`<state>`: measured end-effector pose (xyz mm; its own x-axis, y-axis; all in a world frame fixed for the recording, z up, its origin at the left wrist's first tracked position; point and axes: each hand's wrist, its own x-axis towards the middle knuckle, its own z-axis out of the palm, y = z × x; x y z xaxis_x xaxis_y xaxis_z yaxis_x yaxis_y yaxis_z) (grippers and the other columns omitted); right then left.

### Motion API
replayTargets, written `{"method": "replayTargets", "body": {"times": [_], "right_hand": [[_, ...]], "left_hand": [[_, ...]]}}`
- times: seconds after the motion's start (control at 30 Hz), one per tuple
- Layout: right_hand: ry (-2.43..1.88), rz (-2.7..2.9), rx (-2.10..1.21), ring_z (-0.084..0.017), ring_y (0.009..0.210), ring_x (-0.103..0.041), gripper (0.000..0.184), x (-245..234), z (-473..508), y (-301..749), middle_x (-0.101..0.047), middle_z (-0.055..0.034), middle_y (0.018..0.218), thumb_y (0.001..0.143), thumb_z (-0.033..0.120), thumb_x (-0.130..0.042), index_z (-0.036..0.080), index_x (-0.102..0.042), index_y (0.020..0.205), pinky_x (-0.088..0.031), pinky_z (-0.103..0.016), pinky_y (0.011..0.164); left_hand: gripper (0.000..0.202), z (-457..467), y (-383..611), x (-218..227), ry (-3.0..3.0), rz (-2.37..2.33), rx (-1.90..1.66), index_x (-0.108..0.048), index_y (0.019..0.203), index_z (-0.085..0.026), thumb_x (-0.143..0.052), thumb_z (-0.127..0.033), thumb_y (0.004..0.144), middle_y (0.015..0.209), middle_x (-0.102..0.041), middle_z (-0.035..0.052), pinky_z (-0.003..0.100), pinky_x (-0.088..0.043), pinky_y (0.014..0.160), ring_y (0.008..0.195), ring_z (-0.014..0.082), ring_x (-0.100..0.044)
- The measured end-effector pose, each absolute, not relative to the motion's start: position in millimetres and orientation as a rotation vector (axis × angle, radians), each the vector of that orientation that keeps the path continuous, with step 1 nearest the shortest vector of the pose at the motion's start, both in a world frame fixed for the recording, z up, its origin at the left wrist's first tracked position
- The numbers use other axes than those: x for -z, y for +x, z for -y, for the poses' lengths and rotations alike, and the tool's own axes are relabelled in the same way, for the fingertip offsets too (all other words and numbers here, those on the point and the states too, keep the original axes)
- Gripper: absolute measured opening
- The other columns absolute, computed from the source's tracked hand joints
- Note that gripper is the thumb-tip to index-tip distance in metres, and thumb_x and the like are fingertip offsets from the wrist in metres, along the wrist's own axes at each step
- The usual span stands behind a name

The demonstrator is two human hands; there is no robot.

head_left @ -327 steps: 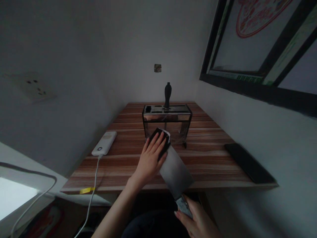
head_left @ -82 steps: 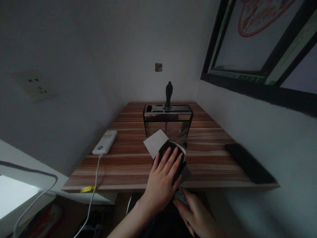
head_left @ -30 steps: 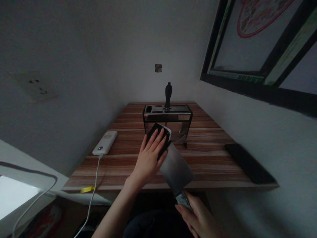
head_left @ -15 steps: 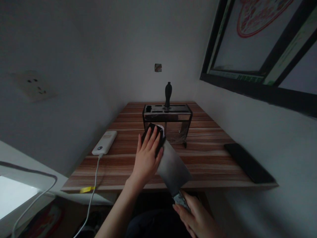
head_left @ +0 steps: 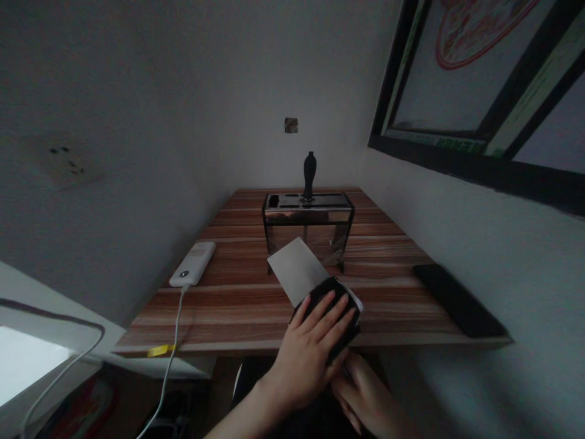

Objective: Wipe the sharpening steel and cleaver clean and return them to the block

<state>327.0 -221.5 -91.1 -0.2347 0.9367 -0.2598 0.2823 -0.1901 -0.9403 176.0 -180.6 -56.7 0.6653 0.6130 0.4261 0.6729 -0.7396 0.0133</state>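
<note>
My right hand (head_left: 368, 393) is closed around the handle of a cleaver (head_left: 296, 268), in front of the table's near edge. The broad metal blade points forward and to the left over the table; its handle is mostly hidden. My left hand (head_left: 311, 350) presses a folded black cloth (head_left: 337, 286) with a white edge against the blade near the handle, fingers lying across it. Behind the blade stands a knife block (head_left: 308, 214) with a metal slotted top and see-through sides. From that top rises one black handle (head_left: 309, 174).
A white power bank (head_left: 192, 263) with a white cable (head_left: 176, 329) lies at the table's left. At the right edge lies a flat black object (head_left: 459, 300). The wood-grain table (head_left: 228, 299) meets walls on both sides. Yellow tape (head_left: 159, 350) marks the front edge.
My left hand has slid the black cloth down the blade, from its far end to near the handle. The far end of the blade is now uncovered. My right hand keeps its grip.
</note>
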Motion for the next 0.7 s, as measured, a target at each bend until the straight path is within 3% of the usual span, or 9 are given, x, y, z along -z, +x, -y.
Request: {"method": "replayTargets", "body": {"times": [0.2,0.4,0.53,0.7], "right_hand": [[-1.525,1.532,-1.482,-0.014,0.037,-0.045,0.042,111,226,334,-0.05,0.0038,0.046,0.079,0.056,-0.05,0.019,-0.061,0.094,-0.037,-0.025,0.04],[-1.477,1.534,-1.41,-0.019,0.053,-0.058,0.044,103,225,334,-0.062,-0.0017,0.06,0.08,0.057,-0.053,0.019,-0.064,0.099,-0.047,-0.027,0.051],[-1.458,1.534,-1.357,-0.02,0.067,-0.063,0.045,91,226,332,-0.067,-0.003,0.072,0.081,0.056,-0.056,0.02,-0.065,0.105,-0.051,-0.027,0.063],[-1.475,1.575,-1.336,-0.022,0.077,-0.065,0.048,98,232,335,-0.068,-0.0043,0.078,0.082,0.053,-0.059,0.022,-0.062,0.118,-0.052,-0.026,0.065]], "left_hand": [[0.052,194,171,53,-2.886,0.859,0.503,-0.028,0.148,-0.024,-0.038,-0.037,0.098,0.156,-0.026,-0.004,0.038,-0.013,0.119,0.146,0.016,-0.015],[0.054,189,168,53,-2.867,0.904,0.521,-0.022,0.15,-0.026,-0.036,-0.04,0.099,0.157,-0.022,-0.0056,0.037,-0.005,0.12,0.146,0.0152,-0.013],[0.056,177,163,51,-2.775,1.022,0.557,-0.02,0.15,-0.027,-0.037,-0.039,0.099,0.156,-0.024,-0.0033,0.039,-0.01,0.12,0.146,0.0172,-0.016],[0.056,158,151,43,-2.622,1.15,0.605,-0.025,0.149,-0.025,-0.044,-0.031,0.097,0.156,-0.027,0.001,0.041,-0.011,0.119,0.145,0.0206,-0.019]]}}
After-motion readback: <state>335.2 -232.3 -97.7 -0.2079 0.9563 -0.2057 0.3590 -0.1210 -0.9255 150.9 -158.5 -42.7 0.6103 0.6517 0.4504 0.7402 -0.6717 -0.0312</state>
